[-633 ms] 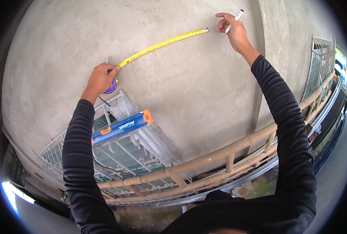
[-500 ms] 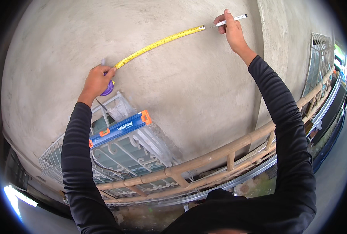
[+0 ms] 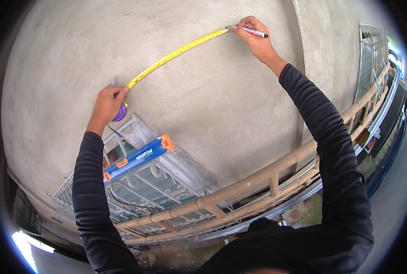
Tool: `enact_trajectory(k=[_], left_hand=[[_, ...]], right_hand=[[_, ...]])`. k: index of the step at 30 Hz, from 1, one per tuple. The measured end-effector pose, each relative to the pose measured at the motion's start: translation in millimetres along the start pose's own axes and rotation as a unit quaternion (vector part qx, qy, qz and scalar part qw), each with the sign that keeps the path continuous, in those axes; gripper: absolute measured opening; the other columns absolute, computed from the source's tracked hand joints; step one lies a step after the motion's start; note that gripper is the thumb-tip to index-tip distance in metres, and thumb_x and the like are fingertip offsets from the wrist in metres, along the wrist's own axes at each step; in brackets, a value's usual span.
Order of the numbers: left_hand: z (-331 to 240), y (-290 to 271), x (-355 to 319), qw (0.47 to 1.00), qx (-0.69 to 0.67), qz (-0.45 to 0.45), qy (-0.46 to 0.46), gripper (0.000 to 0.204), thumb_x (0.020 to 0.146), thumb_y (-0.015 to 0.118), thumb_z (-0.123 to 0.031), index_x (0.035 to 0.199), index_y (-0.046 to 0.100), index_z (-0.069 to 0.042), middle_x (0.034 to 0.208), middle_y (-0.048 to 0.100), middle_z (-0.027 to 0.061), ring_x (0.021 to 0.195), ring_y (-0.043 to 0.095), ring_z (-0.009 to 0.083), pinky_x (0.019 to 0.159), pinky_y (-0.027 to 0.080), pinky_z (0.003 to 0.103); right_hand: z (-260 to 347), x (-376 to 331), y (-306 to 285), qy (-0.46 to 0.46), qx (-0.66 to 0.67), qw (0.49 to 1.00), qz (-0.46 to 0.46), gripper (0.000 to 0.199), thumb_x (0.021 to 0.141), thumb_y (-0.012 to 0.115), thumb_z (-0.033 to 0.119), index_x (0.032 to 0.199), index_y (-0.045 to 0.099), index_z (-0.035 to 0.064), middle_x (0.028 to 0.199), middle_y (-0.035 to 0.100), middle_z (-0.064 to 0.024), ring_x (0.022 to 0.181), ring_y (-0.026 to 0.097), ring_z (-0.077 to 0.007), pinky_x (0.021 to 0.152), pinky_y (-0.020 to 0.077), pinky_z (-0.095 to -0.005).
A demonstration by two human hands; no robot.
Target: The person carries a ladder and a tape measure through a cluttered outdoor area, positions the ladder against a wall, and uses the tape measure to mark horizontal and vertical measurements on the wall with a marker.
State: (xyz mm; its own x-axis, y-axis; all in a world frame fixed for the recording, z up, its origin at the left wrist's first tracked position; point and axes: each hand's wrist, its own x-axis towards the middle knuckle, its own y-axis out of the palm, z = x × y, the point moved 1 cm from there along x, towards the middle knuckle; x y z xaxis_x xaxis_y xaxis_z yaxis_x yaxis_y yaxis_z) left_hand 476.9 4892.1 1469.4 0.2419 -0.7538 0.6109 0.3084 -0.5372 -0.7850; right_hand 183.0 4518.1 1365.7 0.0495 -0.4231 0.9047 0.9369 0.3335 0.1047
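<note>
A purple tape measure (image 3: 120, 113) is gripped in my left hand (image 3: 106, 106), close to the grey plastered wall (image 3: 203, 100). Its yellow blade (image 3: 171, 55) runs up and to the right across the wall, ending in a metal hook. Between the fingers of my right hand (image 3: 257, 42) is a white marker pen (image 3: 254, 32) with a dark end. The pen's tip points left and lies at or right beside the blade's hook; whether it touches the wall I cannot tell.
Below my left hand, a blue spirit level (image 3: 139, 158) with orange ends lies across the white window grille (image 3: 153, 182). A bamboo rail (image 3: 240, 187) crosses in front of the wall, below my arms. Another barred window (image 3: 370, 59) is at the far right.
My right hand has moved left, bringing the pen's tip to the tape's hook end. My left hand and the tape sit slightly lower and further left in view, which has shifted a little.
</note>
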Motion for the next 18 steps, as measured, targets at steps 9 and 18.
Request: enact_trajectory(k=[9,18], left_hand=[[-3.3,-0.5,-0.4,1.000,0.018,0.003,-0.008,0.034,0.100,0.065,-0.029,0.093,0.076,0.002,0.090,0.071,0.0194,0.081,0.069,0.0285,0.079,0.053,0.037],[-4.5,-0.9,-1.0,1.000,0.011,0.001,-0.005,0.035,0.100,0.065,-0.031,0.093,0.075,0.002,0.089,0.071,0.0197,0.081,0.069,0.0285,0.079,0.053,0.038]], right_hand=[[-0.5,-2.8,0.6,-0.027,-0.079,0.996,0.029,0.018,0.098,0.068,0.022,0.105,0.062,0.0065,0.092,0.072,-0.0043,0.078,0.061,-0.0084,0.069,0.0493,-0.0256],[3.9,1.4,-0.5,-0.026,-0.077,0.997,0.008,0.019,0.103,0.066,0.022,0.115,0.062,0.0085,0.098,0.072,-0.0051,0.095,0.066,-0.0125,0.081,0.0528,-0.0272]])
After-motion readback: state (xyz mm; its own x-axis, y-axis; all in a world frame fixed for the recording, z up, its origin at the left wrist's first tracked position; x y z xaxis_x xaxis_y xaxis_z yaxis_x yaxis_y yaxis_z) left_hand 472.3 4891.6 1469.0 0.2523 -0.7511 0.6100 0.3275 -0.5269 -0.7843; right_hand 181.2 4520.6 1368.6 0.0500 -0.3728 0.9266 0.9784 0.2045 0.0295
